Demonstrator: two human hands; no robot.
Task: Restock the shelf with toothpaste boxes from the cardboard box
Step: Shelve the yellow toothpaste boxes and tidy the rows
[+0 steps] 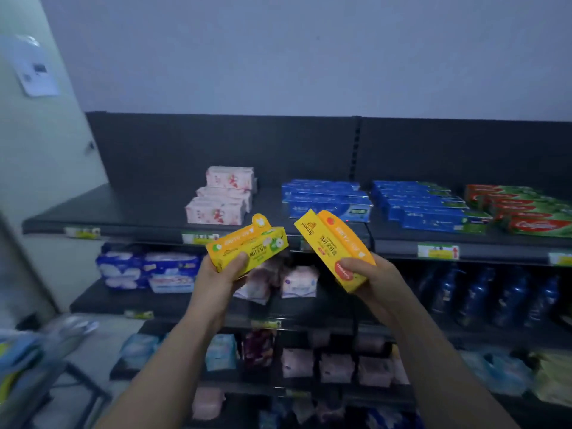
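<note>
Left hand [223, 281], right hand [373, 278], each gripping toothpaste boxes [247, 246], three pink packs [216, 211]

My left hand [220, 275] grips a yellow box [247, 246], my right hand [376, 278] a yellow-orange box [331, 247], before the top shelf [123, 209].

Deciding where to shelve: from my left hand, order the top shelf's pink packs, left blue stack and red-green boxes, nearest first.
1. pink packs, just above the left hand.
2. left blue stack, to the right.
3. red-green boxes, far right end.
</note>
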